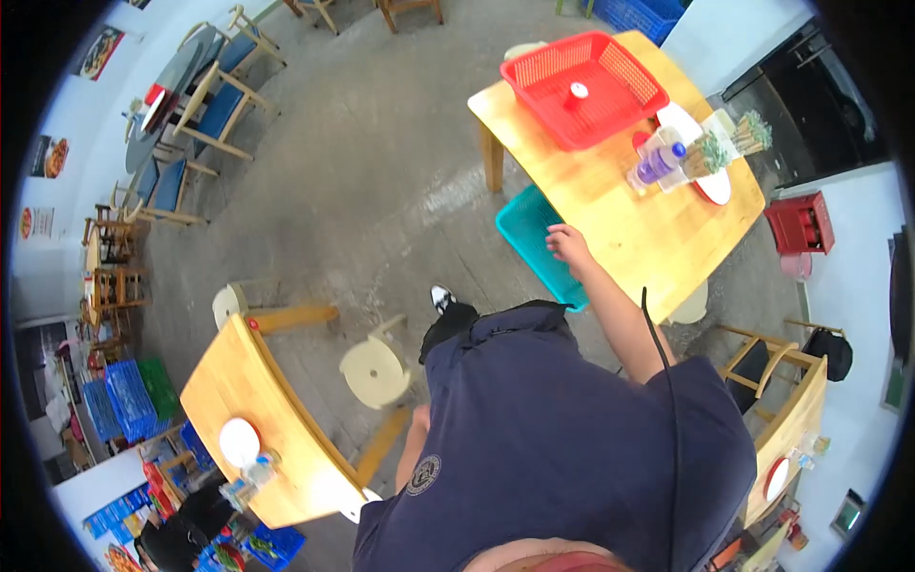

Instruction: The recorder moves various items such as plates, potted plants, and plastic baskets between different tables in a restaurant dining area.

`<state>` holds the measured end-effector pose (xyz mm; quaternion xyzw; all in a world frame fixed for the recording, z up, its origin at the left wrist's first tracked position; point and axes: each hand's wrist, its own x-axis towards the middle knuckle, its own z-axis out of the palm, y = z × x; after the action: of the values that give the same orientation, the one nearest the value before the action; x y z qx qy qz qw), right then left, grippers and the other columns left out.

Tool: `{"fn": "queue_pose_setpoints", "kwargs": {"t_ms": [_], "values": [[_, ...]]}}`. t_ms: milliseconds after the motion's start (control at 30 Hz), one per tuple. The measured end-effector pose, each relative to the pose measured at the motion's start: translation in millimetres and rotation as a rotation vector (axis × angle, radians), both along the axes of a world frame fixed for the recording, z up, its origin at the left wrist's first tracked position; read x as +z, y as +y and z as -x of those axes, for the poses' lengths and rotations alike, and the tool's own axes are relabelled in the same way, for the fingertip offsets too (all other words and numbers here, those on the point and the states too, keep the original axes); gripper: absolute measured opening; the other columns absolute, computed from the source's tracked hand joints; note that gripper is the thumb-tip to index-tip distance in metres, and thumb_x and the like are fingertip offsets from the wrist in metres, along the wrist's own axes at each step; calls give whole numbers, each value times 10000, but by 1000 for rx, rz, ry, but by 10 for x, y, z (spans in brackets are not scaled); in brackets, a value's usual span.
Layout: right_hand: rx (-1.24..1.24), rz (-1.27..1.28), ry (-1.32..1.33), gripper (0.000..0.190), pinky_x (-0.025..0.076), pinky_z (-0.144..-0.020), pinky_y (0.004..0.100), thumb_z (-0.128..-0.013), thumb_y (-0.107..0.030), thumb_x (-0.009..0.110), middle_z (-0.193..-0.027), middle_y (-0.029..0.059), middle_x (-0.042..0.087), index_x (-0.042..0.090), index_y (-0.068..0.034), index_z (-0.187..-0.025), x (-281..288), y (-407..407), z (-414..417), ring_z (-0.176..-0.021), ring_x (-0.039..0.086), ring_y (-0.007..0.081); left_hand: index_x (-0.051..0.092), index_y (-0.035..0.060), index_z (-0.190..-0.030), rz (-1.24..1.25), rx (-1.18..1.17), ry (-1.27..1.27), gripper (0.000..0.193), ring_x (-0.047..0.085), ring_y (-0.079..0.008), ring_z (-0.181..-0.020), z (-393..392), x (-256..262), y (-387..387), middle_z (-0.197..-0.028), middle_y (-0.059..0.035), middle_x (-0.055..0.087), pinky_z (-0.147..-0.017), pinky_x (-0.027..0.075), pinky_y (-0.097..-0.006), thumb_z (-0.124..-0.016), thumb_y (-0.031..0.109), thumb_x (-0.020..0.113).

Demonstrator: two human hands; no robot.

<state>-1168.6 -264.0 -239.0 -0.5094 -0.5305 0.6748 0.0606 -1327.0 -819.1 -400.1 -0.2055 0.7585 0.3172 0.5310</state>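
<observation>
My right hand (568, 247) hangs over the near left edge of a wooden table (607, 229), above a teal plastic basket (532, 229) that is low beside the table; its fingers are apart and hold nothing. My left hand (422, 418) is down at my side, mostly hidden by my shirt, so its fingers cannot be made out. On the table stand a red perforated plastic basket (615, 107) with a small red and white object (576, 93) in it, a purple-labelled bottle (658, 164) with a blue cap, and bundles of sticks with greenish tips (708, 154).
A cream plastic stool (375, 372) stands on the floor at my left, near a second wooden table (250, 400) with a white plate (239, 442). Blue-seated chairs (218, 111) stand at the upper left. A person in black (186, 525) is at the lower left among blue crates.
</observation>
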Motion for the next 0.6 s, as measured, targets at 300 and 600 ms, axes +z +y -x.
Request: {"fn": "queue_pose_setpoints", "kwargs": {"t_ms": [300, 600], "values": [[-557, -226, 171, 258, 445, -626, 243, -841, -143, 513, -894, 30, 563, 523, -77, -1091, 466, 290, 1010, -743, 552, 119, 482, 44, -1056, -230, -202, 386, 262, 550, -168, -654, 3017, 454, 1967, -796, -54, 567, -524, 431, -305, -857, 210, 442], [-660, -977, -52, 272, 458, -733, 295, -768, -77, 563, -922, 89, 559, 554, -17, -1032, 527, 1608, 1385, -793, 556, 171, 473, 69, -1122, -275, -98, 182, 333, 579, -195, -839, 3857, 598, 2996, -937, -76, 609, -666, 451, -344, -883, 301, 472]]}}
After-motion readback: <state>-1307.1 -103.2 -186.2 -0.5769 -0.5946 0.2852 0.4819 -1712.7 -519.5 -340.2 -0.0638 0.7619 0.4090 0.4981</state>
